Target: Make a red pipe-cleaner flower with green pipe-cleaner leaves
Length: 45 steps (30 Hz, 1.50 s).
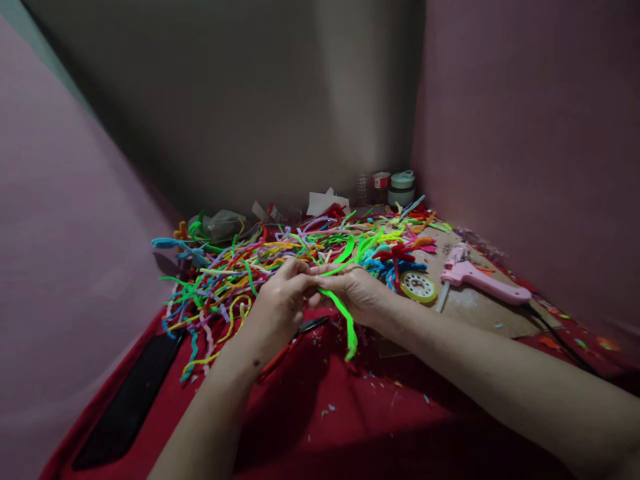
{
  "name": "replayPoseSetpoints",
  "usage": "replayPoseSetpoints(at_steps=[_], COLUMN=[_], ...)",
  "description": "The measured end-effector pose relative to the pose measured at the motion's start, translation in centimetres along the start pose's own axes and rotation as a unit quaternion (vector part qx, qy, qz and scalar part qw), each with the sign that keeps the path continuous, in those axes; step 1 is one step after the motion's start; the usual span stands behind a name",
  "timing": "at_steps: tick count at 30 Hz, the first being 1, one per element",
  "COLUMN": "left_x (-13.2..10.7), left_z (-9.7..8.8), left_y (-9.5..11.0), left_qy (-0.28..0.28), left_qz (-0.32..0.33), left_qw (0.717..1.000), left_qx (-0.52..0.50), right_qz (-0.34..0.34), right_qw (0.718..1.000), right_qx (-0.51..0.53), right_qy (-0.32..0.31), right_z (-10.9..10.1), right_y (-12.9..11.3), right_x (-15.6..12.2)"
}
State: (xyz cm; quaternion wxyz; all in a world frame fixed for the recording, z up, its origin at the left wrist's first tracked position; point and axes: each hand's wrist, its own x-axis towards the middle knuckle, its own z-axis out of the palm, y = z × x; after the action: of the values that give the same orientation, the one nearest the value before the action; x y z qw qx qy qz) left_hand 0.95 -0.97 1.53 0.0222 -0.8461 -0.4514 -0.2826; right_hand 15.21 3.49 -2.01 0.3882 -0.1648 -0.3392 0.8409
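Note:
My left hand (280, 303) and my right hand (356, 292) meet at the middle of a red cloth, both pinched on one bright green pipe cleaner (344, 319). One end of it hangs down below my right hand, the other runs up into a big tangled heap of coloured pipe cleaners (280, 257) just behind my hands. The fingertips of both hands touch each other around the green stem.
A pink glue gun (483, 279) with a black cord lies on a brown board (480, 307) at the right, beside a round tape roll (418, 287). Small jars (395, 188) stand in the back corner. A black flat object (131, 400) lies at the left. Walls close in on three sides.

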Motion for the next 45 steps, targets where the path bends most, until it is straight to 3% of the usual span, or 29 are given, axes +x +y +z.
replayPoseSetpoints(at_steps=[4, 8, 11, 16, 21, 24, 28, 30, 32, 39, 45], left_x=[0.5, 1.0, 1.0, 0.9, 0.9, 1.0, 1.6, 1.9, 2.1, 2.6, 2.6], left_z=[-1.0, -1.3, -1.2, -1.0, -0.8, -0.7, -1.0, -1.2, -1.6, -2.8, -3.2], left_y=[0.6, 1.1, 1.1, 0.9, 0.9, 1.0, 1.4, 1.3, 1.1, -0.2, -2.2], left_qy=[-0.006, -0.054, -0.060, 0.000, 0.059, 0.087, 0.110, 0.119, 0.130, 0.156, 0.156], left_qz=[-0.136, -0.279, -0.331, -0.346, -0.373, -0.376, -0.341, -0.314, -0.311, -0.398, -0.380], left_qw=[0.984, 0.922, 0.890, 0.879, 0.860, 0.853, 0.898, 0.921, 0.927, 0.870, 0.887], left_qx=[-0.117, -0.263, -0.306, -0.327, -0.343, -0.351, -0.254, -0.196, -0.166, -0.247, -0.210], right_qz=[0.003, -0.016, -0.026, -0.063, -0.029, -0.013, 0.000, 0.005, 0.008, 0.027, 0.058], right_qw=[0.999, 0.997, 0.993, 0.976, 0.980, 0.983, 0.983, 0.986, 0.988, 0.991, 0.990], right_qx=[-0.013, -0.048, -0.098, -0.198, -0.177, -0.175, -0.182, -0.169, -0.152, -0.128, -0.118], right_qy=[-0.038, -0.055, -0.060, -0.059, -0.086, -0.052, 0.000, -0.004, -0.016, -0.037, -0.049], right_z=[0.1, -0.2, -0.3, -0.1, 0.7, 1.4, 1.8, 1.7, 1.5, 1.2, 0.7], right_y=[-0.3, 0.0, 0.2, -0.4, -0.2, 0.3, 0.5, 0.6, 0.7, 1.2, 1.1], right_x=[-0.2, -0.1, -0.2, -0.8, -0.8, -0.9, -1.1, -1.0, -0.9, -1.1, -0.9])
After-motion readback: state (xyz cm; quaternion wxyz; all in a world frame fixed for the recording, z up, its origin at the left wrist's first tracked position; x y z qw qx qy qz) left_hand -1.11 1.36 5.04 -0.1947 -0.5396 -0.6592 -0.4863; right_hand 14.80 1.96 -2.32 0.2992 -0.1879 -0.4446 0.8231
